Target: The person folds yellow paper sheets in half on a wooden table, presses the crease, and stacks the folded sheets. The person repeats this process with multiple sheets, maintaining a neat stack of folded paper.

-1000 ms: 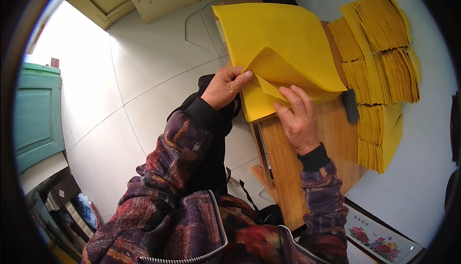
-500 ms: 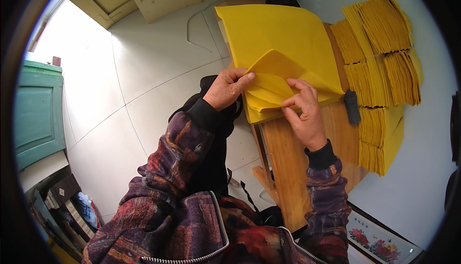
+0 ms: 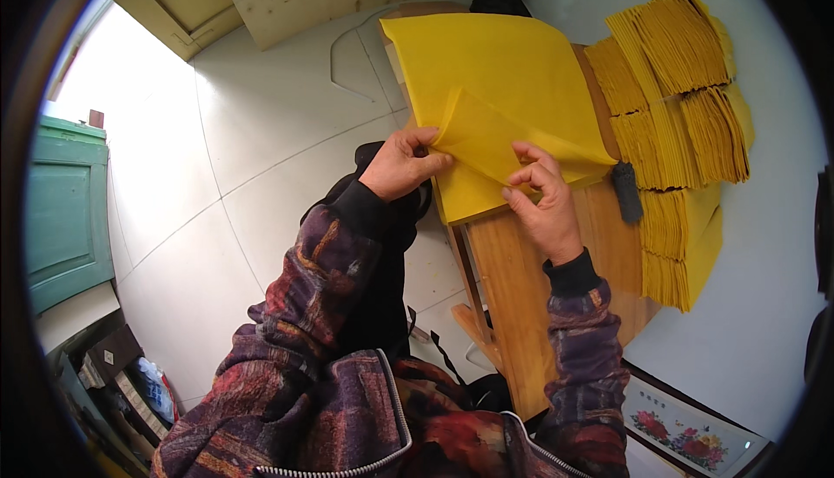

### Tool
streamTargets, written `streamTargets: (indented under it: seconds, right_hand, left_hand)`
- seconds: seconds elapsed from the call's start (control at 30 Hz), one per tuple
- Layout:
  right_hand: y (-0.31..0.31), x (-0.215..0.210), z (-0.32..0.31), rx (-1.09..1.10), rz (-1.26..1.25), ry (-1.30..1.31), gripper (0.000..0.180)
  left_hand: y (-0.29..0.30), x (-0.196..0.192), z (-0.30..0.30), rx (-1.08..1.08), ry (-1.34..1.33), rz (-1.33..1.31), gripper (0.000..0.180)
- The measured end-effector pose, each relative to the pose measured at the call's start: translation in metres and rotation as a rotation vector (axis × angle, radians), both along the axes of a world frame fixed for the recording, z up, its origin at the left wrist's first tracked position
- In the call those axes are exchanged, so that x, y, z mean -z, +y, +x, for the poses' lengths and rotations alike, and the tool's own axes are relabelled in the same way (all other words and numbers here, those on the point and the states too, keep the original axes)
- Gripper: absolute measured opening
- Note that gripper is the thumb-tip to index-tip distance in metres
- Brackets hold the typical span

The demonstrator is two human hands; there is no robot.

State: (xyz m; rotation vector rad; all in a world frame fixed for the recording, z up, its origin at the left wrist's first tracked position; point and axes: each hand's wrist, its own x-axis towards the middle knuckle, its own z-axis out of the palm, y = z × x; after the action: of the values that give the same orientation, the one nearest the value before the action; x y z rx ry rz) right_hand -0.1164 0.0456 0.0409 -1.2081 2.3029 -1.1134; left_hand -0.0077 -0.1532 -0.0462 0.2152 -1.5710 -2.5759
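Head view: at the far left stood a green cabinet (image 3: 61, 209), well apart from both hands, with pale floor tiles (image 3: 261, 156) between it and the person. The left hand (image 3: 401, 165) was pinched shut on the near left corner of a yellow paper sheet (image 3: 486, 135), thumb on top and fingers curled beneath. Half a second earlier that corner had sat lower and flatter; now it stood raised off the yellow paper stack (image 3: 495, 61) that lay just beyond the fingertips on the wooden table (image 3: 530, 304). The fold in the sheet ran from the left fingers across to the right ones, and had grown taller and more peaked than before. The right hand (image 3: 543, 204) gripped the sheet's near right edge between thumb and forefinger, closed on it, the other fingers loosely bent; it had shifted slightly toward the left hand. Just right of those fingers lay a dark block (image 3: 626, 191) on the table, unmoved. Farther right, folded yellow bundles (image 3: 678, 113) were fanned out in rows, unchanged.
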Motion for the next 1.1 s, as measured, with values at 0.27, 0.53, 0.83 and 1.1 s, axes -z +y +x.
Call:
streamTargets:
  seconds: [0.27, 0.53, 0.83, 1.1]
  right_hand:
    - [0.01, -0.008, 0.031, -0.017, 0.008, 0.743, 0.047]
    - [0.006, 0.009, 0.025, -0.186, 0.135, 0.807, 0.022]
    - [0.001, 0.005, 0.017, -0.142, 0.047, 0.426, 0.01]
    - [0.001, 0.001, 0.006, -0.087, 0.045, -0.057, 0.008]
  left_hand:
    - [0.005, 0.005, -0.002, -0.09, -0.027, -0.015, 0.026]
    - [0.005, 0.007, -0.003, -0.114, -0.001, -0.026, 0.026]
    - [0.003, 0.003, -0.002, -0.09, -0.006, -0.032, 0.026]
    - [0.005, 0.002, -0.002, -0.086, 0.018, 0.032, 0.025]
